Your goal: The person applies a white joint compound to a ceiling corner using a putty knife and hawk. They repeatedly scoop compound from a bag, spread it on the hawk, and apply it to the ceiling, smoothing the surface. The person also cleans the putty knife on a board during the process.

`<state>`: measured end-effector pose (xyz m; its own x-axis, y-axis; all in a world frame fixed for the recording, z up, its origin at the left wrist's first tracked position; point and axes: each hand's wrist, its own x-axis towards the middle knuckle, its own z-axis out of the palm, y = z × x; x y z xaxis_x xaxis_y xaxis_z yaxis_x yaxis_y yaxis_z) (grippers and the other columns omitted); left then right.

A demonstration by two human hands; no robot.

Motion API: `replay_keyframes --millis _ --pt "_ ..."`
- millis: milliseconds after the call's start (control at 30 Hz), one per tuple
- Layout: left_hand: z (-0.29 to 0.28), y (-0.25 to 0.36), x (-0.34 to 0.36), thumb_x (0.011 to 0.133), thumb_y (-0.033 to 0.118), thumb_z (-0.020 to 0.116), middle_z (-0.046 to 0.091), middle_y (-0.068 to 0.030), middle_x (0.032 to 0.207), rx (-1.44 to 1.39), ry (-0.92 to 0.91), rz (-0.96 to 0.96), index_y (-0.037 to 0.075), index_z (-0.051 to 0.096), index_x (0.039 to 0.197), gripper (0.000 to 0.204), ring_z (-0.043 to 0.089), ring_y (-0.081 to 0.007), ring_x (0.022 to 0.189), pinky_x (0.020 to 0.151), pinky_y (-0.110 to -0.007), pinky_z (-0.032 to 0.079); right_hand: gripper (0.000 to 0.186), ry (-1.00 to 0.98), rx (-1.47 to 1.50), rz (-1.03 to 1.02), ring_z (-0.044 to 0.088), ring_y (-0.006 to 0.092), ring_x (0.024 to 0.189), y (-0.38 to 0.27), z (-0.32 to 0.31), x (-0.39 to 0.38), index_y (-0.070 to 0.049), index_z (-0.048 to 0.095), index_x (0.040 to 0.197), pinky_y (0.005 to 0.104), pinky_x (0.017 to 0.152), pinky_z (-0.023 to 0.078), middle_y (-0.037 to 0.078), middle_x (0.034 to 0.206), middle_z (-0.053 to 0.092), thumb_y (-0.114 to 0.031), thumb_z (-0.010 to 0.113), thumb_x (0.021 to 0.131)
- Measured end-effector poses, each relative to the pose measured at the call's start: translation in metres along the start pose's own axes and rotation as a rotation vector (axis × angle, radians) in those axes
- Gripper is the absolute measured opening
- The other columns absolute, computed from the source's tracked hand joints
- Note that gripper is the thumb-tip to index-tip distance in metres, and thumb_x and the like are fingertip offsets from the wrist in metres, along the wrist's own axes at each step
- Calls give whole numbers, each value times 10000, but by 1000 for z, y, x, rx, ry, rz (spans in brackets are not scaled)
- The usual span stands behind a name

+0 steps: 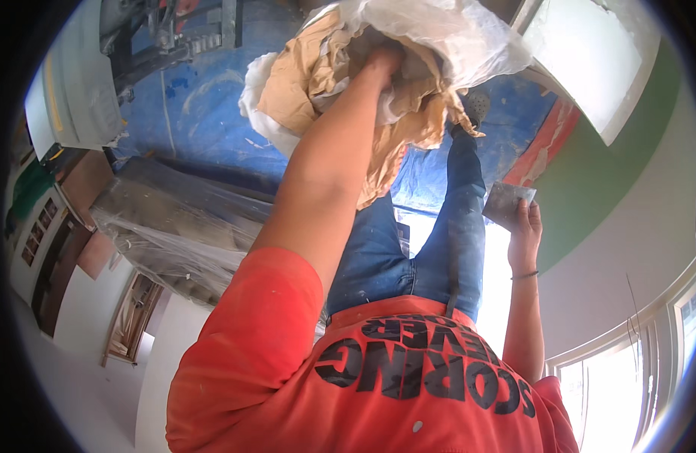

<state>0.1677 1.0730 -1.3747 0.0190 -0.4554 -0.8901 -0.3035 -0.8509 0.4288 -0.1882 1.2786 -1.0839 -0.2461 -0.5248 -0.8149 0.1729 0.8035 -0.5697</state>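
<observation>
Head view, left hand [387,60]: I have it deep in the crumpled sack [299,79]; my fingers are hidden, so I cannot tell whether they grip.
Sack: brown paper with whitish plastic, far middle, blue sheeting [212,113] beyond it.
Right hand [528,220]: I hold a flat grey plate [505,205] by its edge.
Left side: clear plastic wrap [182,219] over something bulky.
Right side: green-and-white wall [601,196].
</observation>
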Motion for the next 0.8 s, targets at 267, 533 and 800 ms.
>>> replay_keyframes --millis 267,533,800 --pt "-32 38 -64 943 93 708 659 -137 1183 -335 105 -10 2 616 1258 340 647 -292 1070 886 -459 552 247 -36 -2 -61 611 75 982 -5 -3 -3 -39 611 1176 269 920 491 15 1072 679 -264 539 1102" --pt "-75 37 -122 953 103 713 664 -170 1142 -390 138 -106 20 579 1232 321 645 -270 951 654 -439 512 252 -87 4 -125 617 83 980 -26 -9 -2 -38 618 1199 269 916 493 16 1078 688 -257 546 1099" --pt "-79 48 -174 967 -48 611 626 -101 1301 -786 -47 70 66 489 1402 466 643 -270 1170 1014 -504 550 281 -135 -78 -199 616 81 975 -62 -29 12 -27 629 1193 274 902 500 17 1061 690 -279 549 1096"
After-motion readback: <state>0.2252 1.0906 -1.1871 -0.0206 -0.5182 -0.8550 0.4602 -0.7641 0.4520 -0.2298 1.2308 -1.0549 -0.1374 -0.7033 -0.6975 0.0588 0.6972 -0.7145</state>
